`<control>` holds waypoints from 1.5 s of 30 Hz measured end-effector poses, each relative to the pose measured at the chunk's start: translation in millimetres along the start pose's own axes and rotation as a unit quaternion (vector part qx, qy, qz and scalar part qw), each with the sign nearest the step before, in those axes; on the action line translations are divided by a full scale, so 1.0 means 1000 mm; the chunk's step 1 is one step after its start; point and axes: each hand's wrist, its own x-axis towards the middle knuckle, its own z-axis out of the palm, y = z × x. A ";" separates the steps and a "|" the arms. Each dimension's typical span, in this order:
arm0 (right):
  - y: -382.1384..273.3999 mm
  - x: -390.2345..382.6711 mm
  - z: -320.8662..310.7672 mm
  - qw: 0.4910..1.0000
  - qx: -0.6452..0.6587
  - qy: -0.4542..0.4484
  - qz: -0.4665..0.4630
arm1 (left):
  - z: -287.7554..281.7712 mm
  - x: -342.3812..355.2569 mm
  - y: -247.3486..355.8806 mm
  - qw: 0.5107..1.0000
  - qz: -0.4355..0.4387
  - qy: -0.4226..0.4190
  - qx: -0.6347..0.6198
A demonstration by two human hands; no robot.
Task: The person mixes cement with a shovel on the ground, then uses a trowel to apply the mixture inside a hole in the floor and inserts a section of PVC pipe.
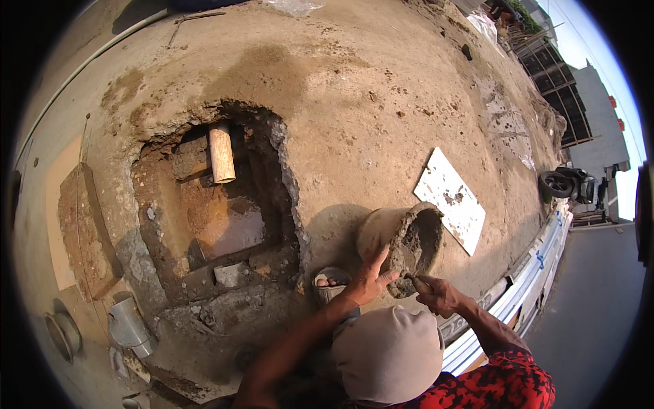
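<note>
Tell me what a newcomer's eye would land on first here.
A jagged pit, left of centre, with a pale pipe jutting in at its far side and murky water at the bottom. Then the tilted bucket right of it, the left hand against it, the right hand gripping a tool. A splattered white board lies just beyond.

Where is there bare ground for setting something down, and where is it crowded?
Mostly bare ground lies beyond the bucket, between the pit and white board; another patch separates that board from the ribbed sheeting. Crowded: at the bucket, with the left hand and right hand, and left of the pit, around the slab.
</note>
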 end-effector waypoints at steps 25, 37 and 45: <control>0.021 -0.016 0.002 0.941 0.275 0.124 -0.152 | -0.355 -0.043 0.015 0.904 -0.185 0.312 0.226; -0.150 0.029 0.034 0.955 0.241 -0.067 -0.160 | -0.565 -0.279 0.033 0.490 -0.404 0.371 0.677; -0.308 0.248 0.125 0.918 0.262 -0.295 -0.035 | -0.562 -0.294 0.005 0.451 -0.342 0.414 0.713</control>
